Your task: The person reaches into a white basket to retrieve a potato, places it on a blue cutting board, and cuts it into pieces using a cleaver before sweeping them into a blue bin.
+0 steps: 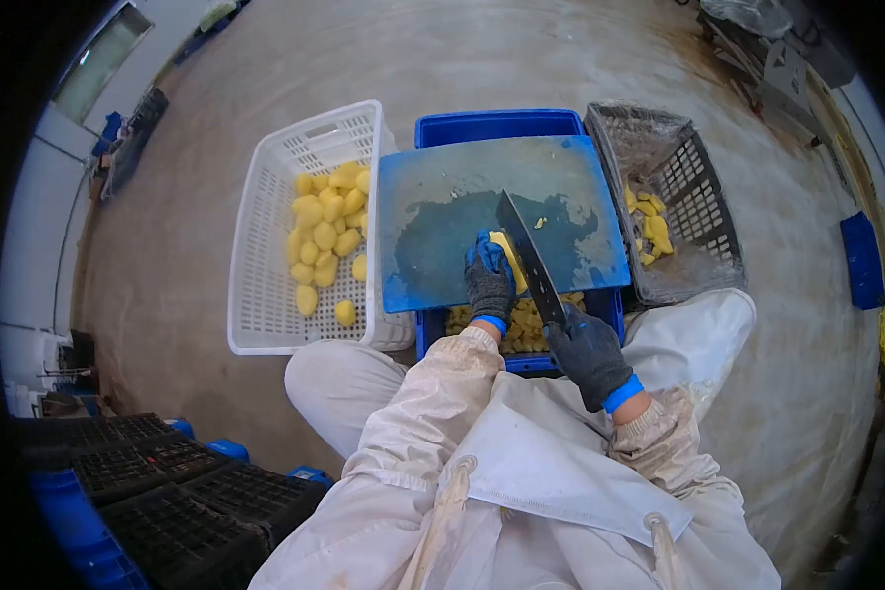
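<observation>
My left hand (490,282), in a dark glove with blue fingertips, is closed on a peeled yellow potato (508,262) on the wet blue cutting board (413,187). The fingers press its left side. In my right hand (589,356), also gloved, is the handle of a long, broad-bladed knife (527,251). Its dark blade points away from me, along the potato's right side. A few yellow scraps (541,223) lie right of the blade. The board rests across a blue crate (615,313), with many cut potato pieces (526,320) showing at its near end.
At the left stands a white plastic basket (251,265) with many peeled potatoes (326,221). A plastic-lined black crate (698,182) at the right holds yellow potato pieces (656,233). Black crates (182,526) are stacked at lower left. A blue bin (861,261) stands far right.
</observation>
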Demonstrator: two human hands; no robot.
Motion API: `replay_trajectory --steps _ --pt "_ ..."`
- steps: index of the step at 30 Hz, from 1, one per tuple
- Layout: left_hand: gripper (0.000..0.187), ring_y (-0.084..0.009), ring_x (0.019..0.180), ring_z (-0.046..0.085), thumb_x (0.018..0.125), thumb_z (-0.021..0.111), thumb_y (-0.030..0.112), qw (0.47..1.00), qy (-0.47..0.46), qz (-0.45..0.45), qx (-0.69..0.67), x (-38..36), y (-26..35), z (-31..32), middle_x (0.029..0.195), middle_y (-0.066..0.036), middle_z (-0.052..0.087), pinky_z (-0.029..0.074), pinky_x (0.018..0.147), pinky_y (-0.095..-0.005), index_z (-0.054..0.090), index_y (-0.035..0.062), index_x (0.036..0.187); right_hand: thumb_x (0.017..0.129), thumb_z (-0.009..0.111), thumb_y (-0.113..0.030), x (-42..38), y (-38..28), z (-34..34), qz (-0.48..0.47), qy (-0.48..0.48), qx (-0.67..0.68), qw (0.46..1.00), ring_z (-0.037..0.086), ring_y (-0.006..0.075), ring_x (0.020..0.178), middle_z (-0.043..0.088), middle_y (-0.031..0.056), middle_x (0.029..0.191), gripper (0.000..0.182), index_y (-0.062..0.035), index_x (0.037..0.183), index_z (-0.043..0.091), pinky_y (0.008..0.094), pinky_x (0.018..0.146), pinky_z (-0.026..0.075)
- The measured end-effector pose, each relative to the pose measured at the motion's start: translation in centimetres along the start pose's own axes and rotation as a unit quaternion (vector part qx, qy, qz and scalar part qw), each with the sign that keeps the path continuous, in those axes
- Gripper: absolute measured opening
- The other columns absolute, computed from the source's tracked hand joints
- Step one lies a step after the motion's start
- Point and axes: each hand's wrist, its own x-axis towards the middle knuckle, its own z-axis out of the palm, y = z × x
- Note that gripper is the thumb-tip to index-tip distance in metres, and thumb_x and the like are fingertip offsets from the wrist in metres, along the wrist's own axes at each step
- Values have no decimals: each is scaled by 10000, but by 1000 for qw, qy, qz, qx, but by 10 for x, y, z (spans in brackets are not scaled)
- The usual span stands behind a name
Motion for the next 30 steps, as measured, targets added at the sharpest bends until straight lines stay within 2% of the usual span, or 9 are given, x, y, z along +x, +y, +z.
replay_trajectory --steps 8,10,17,21,23,24,27,29,30 --pt "421 -376 1074 468 905 426 230 994 -13 51 101 -1 -4 5 1176 -231 470 378 936 -415 423 3 1259 824 478 -245 21 0 2 -21 -30 -130 991 611 352 673 609 192 690 254 -29 924 565 456 631 491" --pt "426 -380 1070 468 897 440 217 999 -15 -21 41 0 8 -1 1166 -229 471 381 935 -413 416 6 1267 820 475 -238 25 -2 2 -15 -39 -129 991 613 352 682 611 197 698 254 -18 911 563 459 635 490" --pt "427 -376 1074 465 884 459 198 998 -29 -49 31 0 15 -7 1163 -227 464 381 933 -413 414 7 1262 796 484 -204 39 -15 2 23 -78 -154 985 618 353 729 619 214 758 243 -3 906 566 456 657 491" --pt "444 -375 1077 462 871 466 178 996 -21 10 86 -1 9 -1 1165 -223 469 380 931 -417 402 8 1277 801 482 -195 45 -18 -1 13 -103 -168 980 625 344 740 626 213 774 254 2 937 567 444 656 498" --pt "453 -376 1071 463 867 467 168 989 -18 59 138 -4 8 5 1160 -222 473 379 928 -425 395 10 1286 815 494 -208 51 -19 -2 -139 -136 -274 942 607 357 722 613 210 775 215 -14 810 589 454 634 482" --pt "458 -373 1059 467 866 465 163 998 -38 3 57 -7 15 8 1175 -220 471 378 925 -434 390 12 1293 815 494 -208 58 -22 1 -139 -136 -274 942 607 357 722 613 210 775 215 -14 810 589 454 634 482" --pt "459 -364 1034 476 866 463 152 996 -79 -33 -6 -22 10 12 1189 -212 475 379 909 -445 391 23 1301 804 503 -162 80 -30 11 7 -87 -202 975 613 339 721 615 183 802 166 -35 760 601 430 622 495" --pt "437 -348 1007 496 879 462 165 996 -75 23 -38 -22 -8 19 1171 -191 497 391 888 -422 414 36 1294 809 516 -152 92 -11 2 -156 -95 -313 932 604 346 720 613 193 854 164 -19 826 610 427 630 495" --pt "437 -348 1007 496 879 462 165 996 -77 18 -42 -17 -3 6 1171 -191 497 391 888 -422 414 36 1294 809 516 -152 91 0 -7 -153 -100 -316 931 604 346 720 613 193 854 164 -19 826 610 427 630 495"
